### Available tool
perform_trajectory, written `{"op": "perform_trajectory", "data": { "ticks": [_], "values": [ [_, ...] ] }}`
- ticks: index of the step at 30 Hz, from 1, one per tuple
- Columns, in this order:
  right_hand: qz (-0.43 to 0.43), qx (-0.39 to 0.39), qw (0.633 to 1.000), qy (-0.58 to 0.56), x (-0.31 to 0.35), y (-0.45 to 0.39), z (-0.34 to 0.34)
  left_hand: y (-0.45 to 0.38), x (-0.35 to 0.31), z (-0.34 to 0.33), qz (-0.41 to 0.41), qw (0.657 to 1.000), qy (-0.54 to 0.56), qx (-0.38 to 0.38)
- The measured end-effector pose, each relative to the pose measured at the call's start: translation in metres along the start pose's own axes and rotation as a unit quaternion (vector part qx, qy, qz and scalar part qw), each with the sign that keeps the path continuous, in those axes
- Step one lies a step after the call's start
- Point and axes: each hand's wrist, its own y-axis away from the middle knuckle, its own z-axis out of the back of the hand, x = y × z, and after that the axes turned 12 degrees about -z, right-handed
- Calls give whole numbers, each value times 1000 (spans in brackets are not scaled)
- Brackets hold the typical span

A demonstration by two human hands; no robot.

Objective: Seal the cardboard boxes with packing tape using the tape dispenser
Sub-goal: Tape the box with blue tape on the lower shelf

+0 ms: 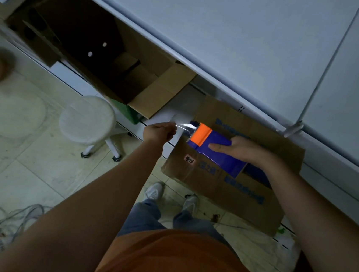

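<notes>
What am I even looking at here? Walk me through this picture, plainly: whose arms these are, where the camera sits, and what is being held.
The picture comes from one wide-angle camera worn on a person's head, looking down, so you see their own arms, orange shirt, legs and shoes.

The right hand grips a blue and orange tape dispenser. The left hand pinches the free end of the clear tape and holds it stretched out from the dispenser's toothed edge.

Behind the dispenser is a flattened cardboard box with blue print, leaning by a white table. Under that table sit open cardboard boxes. On the tiled floor stand a white round stool and a tangle of grey cables. No tape is on a box yet.
</notes>
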Motion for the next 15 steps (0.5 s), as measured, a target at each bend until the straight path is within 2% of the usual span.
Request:
{"op": "perform_trajectory", "data": {
  "ticks": [5,10,15],
  "values": [
    [12,-9,1000,-5,7,-11,8,-19,8,-5,38,997,64,-17],
    [-3,-3,1000,-19,11,-24,8,-34,17,-6,39,998,28,-28],
    [-12,15,1000,22,24,-34,13,-40,31,0,46,998,27,-40]
  ]
}}
